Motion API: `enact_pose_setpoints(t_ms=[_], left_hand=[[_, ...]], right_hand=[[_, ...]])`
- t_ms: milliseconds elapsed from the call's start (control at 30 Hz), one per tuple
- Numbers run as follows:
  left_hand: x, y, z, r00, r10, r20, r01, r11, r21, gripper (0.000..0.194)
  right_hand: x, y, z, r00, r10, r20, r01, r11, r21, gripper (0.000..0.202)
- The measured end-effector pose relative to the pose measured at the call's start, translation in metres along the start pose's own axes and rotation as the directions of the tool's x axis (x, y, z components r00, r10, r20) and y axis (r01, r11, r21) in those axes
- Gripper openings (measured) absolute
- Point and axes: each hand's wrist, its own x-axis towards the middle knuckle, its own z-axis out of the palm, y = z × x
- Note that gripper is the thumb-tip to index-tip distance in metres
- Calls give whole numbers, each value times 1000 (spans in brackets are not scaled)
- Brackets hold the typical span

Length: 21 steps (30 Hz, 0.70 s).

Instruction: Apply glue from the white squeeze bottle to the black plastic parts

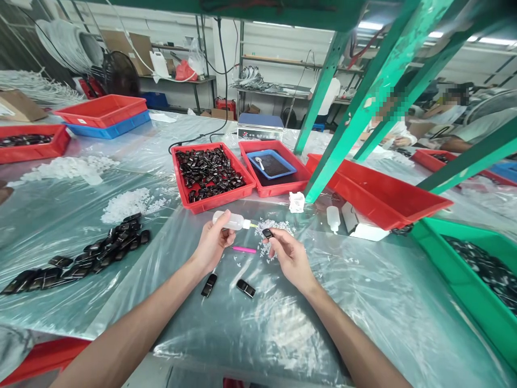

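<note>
Wrapped round a clear squeeze bottle (233, 221) is my left hand (214, 241); the bottle lies nearly level, its thin yellowish tip pointing right. Between the fingertips of my right hand (290, 253) is a small black plastic part (267, 233), close to that tip; I cannot tell whether they touch. A scatter of small white pieces (278, 225) lies beneath and behind the part. Below the bottle rests a pink stick-like tool (244, 249). Nearer to me, two black glossy parts lie apart on the sheeted table, one on the left (209, 285) and one on the right (246, 288).
Ahead stand a red tray (189, 200) of black parts and another red tray (274, 189) holding a blue tray. Black parts (97, 250) line the left. A second bottle (333, 219), green posts (323, 167) and a green bin (448, 285) are on the right. Co-workers sit beyond.
</note>
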Motion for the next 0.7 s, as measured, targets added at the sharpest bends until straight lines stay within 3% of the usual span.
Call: enact_pose_setpoints(t_ms=[300, 500, 700], left_hand=[[2, -4, -4, 995, 100, -20, -95, 982, 166, 48], [3, -2, -7, 974, 225, 23, -222, 933, 284, 46], [2, 0, -7, 976, 215, 45, -218, 924, 315, 49]], right_hand=[[-1, 3, -1, 1000, 5, -4, -5, 999, -47, 38], [-4, 0, -2, 999, -19, 27, 23, 988, -150, 34], [-5, -2, 0, 998, 28, 58, -26, 999, -32, 39]])
